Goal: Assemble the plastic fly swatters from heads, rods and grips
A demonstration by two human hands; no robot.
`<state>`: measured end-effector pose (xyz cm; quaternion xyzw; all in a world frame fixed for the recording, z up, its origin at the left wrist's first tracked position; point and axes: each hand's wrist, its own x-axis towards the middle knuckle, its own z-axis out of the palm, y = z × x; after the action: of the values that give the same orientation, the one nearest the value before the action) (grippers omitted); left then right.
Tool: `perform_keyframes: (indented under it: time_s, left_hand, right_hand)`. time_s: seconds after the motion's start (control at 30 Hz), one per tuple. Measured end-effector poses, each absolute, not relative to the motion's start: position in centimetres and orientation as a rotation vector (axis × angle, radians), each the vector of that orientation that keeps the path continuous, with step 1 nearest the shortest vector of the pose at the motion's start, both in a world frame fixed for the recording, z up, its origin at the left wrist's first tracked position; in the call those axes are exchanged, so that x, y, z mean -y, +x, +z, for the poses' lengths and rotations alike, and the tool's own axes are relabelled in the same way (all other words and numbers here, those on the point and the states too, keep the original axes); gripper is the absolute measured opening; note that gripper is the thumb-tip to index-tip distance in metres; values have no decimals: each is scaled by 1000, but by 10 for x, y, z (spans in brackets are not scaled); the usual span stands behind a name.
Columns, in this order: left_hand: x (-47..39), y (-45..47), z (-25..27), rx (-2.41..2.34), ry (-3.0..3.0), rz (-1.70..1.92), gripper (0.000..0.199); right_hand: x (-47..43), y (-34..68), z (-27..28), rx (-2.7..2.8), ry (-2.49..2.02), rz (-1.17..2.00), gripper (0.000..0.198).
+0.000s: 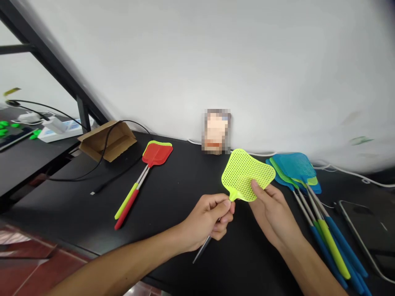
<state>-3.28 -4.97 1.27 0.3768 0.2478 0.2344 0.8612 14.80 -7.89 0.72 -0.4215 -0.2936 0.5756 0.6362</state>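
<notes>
Over the black table, a yellow-green fly swatter [243, 174] is between my two hands, its perforated head facing me. My left hand [212, 218] pinches it at the neck, and a thin metal rod [201, 250] sticks out below that fist. My right hand [274, 209] is closed on the head's lower right edge, thumb in front and fingers behind. Left of my hands, a red fly swatter [157, 154] overlaps a yellow-green one [126, 200]. To the right lies a fanned pile of fly swatters, with a blue head [294, 166] on top and blue and yellow-green handles.
An open cardboard box [108, 142] stands at the back left, crossed by a black cable [106, 150]. A blurred-out upright object [217, 131] leans by the white wall. A dark phone-like device [367, 234] lies far right. A power strip [61, 129] is beyond the frame.
</notes>
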Motion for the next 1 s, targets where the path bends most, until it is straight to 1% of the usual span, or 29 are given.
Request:
perform_keyframes:
  time_s: [0.07, 0.17, 0.23, 0.3, 0.33, 0.4, 0.43, 0.53, 0.57, 0.63, 0.7, 0.73, 0.87, 0.93, 1.0]
  left_hand:
    - [51, -34, 15, -489, 762, 460, 31]
    - [53, -36, 18, -434, 740, 359, 31]
    - [55, -37, 18, -417, 737, 262, 31]
    - [56, -37, 16, -440, 761, 210, 32]
    - [56, -36, 14, -468, 813, 222, 33]
    - [52, -35, 12, -553, 1010, 324, 34]
    - [48, -36, 11, -606, 1137, 403, 35]
    - [30, -40, 11, -799, 1481, 647, 34]
    - [22, -43, 11, -870, 1566, 705, 33]
    - [7, -49, 12, -1006, 1701, 784, 32]
    - [-7, -54, 10, -1138, 1832, 819, 32]
    - [-12, -57, 9, -1205, 1909, 808, 32]
    - [-21, -60, 4, -1411, 2230, 564, 35]
    - [-20, -59, 1, -1463, 2337, 448, 33]
    - [-19, -58, 0, -1492, 2388, 390, 36]
  right_hand:
    - [78, 146, 8, 642, -917, 1363, 22]
    - [76, 158, 12, 526, -823, 1370, 13]
    - [73, 176, 17, 428, -759, 1277, 8]
    - [69, 197, 21, 398, -747, 1127, 12]
    - [67, 206, 21, 414, -790, 1046, 14]
    - [63, 218, 20, 482, -962, 916, 11]
    - [63, 219, 17, 530, -1068, 884, 13]
    - [64, 208, 9, 726, -1345, 869, 41]
    - [65, 201, 7, 818, -1422, 866, 45]
    - [69, 188, 4, 1062, -1582, 802, 41]
    - [73, 177, 3, 1356, -1733, 686, 30]
    - [75, 173, 3, 1494, -1807, 602, 29]
    - [77, 168, -4, 1824, -2017, 176, 35]
    - [76, 170, -7, 1889, -2035, -9, 35]
    - [75, 172, -7, 1910, -2011, -138, 34]
